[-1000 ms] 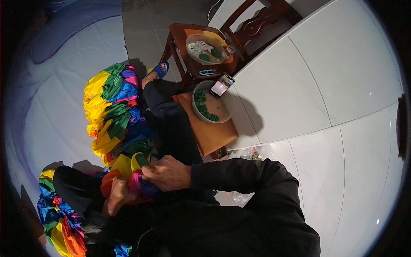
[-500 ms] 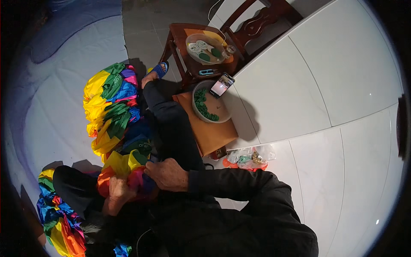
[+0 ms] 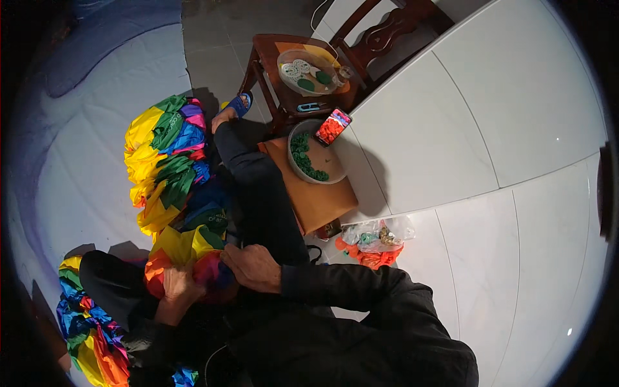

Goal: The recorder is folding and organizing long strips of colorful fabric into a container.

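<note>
Thin rainbow-coloured fabric (image 3: 184, 244) lies bunched across my lap in yellow, orange, red, green and purple folds. My left hand (image 3: 180, 288) is closed on its near orange and red part, fingers curled into the cloth. On the right side of the same bunch, my right hand (image 3: 253, 267) pinches an edge by the purple and green folds. Its fingertips are partly hidden. Beyond my hands, a long gathered length of this fabric (image 3: 145, 164) runs away over the pale sheet. Another gathered part (image 3: 97, 335) hangs at the lower left.
A clear tub (image 3: 338, 173) with green clips or beads-like pieces sits on an orange-brown box (image 3: 329, 203), a phone (image 3: 334, 126) leaning on its rim. Behind, a wooden chair (image 3: 258, 48) carries a plastic bowl (image 3: 309, 57) and a blue cutter (image 3: 311, 108). Plastic bags (image 3: 380, 240) lie at right.
The phone's screen has gone from a pale picture to a mostly red one. My right hand has shifted very slightly; both hands keep their hold on the fabric.
</note>
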`<state>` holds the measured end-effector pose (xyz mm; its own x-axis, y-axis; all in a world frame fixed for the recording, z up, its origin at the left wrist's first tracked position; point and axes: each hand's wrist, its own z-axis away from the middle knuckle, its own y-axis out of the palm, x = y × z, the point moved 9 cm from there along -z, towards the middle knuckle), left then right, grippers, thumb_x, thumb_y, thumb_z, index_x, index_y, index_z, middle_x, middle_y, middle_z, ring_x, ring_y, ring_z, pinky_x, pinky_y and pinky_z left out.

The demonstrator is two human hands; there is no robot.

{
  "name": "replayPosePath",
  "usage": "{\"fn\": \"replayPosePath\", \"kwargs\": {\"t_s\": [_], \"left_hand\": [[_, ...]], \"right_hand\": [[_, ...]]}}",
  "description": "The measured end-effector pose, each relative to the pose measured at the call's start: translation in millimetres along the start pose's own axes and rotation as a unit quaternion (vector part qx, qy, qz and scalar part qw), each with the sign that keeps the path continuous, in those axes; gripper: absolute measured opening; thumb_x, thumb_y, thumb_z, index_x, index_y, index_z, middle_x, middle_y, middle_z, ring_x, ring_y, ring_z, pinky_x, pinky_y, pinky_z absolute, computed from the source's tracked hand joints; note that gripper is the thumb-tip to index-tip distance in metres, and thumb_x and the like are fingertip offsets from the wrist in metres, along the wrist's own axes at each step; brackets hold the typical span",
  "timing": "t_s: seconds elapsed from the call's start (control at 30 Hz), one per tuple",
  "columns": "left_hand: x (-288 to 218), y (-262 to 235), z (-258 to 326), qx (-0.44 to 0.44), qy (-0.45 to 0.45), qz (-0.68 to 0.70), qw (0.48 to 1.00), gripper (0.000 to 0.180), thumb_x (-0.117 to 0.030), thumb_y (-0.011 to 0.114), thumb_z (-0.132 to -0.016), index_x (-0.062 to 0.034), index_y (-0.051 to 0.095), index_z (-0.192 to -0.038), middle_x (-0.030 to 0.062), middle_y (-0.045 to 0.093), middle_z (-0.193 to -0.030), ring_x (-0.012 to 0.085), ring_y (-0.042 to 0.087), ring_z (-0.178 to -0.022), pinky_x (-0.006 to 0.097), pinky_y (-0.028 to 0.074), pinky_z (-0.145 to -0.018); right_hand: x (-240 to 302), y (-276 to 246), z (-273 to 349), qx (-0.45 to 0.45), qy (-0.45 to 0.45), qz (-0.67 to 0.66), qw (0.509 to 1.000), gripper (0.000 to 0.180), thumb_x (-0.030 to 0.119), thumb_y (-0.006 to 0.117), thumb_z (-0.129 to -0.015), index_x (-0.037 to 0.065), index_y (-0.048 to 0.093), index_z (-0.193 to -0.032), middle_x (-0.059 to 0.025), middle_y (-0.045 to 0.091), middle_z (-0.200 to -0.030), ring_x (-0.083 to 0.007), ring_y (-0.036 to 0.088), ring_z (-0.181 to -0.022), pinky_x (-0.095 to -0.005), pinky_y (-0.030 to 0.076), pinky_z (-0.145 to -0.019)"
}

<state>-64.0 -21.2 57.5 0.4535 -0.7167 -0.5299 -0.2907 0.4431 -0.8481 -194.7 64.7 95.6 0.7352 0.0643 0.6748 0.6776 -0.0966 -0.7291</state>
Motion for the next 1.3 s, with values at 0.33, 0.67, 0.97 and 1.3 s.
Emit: {"fn": "replayPosePath", "kwargs": {"t_s": [0.33,0.67,0.97,1.3], "left_hand": [[3.5,4.6,0.8,0.028,-0.025,-0.001,0.999,0.057,-0.02,0.075,-0.069,0.0022,0.062,-0.12,0.0276,0.063,-0.121,0.0439,0.062,-0.109,0.05,0.051,-0.094],[8.9,11.2,1.5,-0.003,-0.025,0.0,1.0,0.066,-0.021,0.076,-0.067,0.0029,0.058,-0.126,0.0279,0.065,-0.115,0.0425,0.065,-0.102,0.049,0.053,-0.089],[4.4,12.9,0.6,-0.028,-0.01,-0.038,0.999,0.058,-0.019,0.074,-0.064,0.0004,0.062,-0.118,0.0243,0.069,-0.092,0.042,0.068,-0.083,0.05,0.056,-0.075],[10.7,30.7,2.8,0.063,-0.007,-0.056,0.996,0.04,-0.017,0.073,-0.064,-0.0029,0.063,-0.1,0.0192,0.067,-0.075,0.0388,0.067,-0.071,0.049,0.054,-0.062]], "right_hand": [[-10.9,19.3,3.7,0.062,0.049,0.035,0.996,0.034,0.014,0.054,-0.096,-0.005,0.054,-0.124,-0.0188,0.064,-0.091,-0.0327,0.062,-0.071,-0.0462,0.047,-0.058],[-5.6,16.5,6.4,-0.039,-0.062,0.106,0.992,0.019,0.011,0.052,-0.096,-0.003,0.059,-0.105,-0.0166,0.057,-0.083,-0.0298,0.061,-0.069,-0.0403,0.048,-0.056],[-16.2,29.2,13.5,-0.053,-0.095,0.163,0.981,0.023,0.007,0.055,-0.09,-0.004,0.059,-0.109,-0.0164,0.061,-0.087,-0.0305,0.063,-0.077,-0.04,0.052,-0.066],[-57.0,61.0,23.7,0.067,-0.03,0.096,0.993,0.026,0.013,0.059,-0.088,-0.004,0.059,-0.108,-0.0166,0.062,-0.087,-0.03,0.063,-0.078,-0.0396,0.052,-0.067]]}}
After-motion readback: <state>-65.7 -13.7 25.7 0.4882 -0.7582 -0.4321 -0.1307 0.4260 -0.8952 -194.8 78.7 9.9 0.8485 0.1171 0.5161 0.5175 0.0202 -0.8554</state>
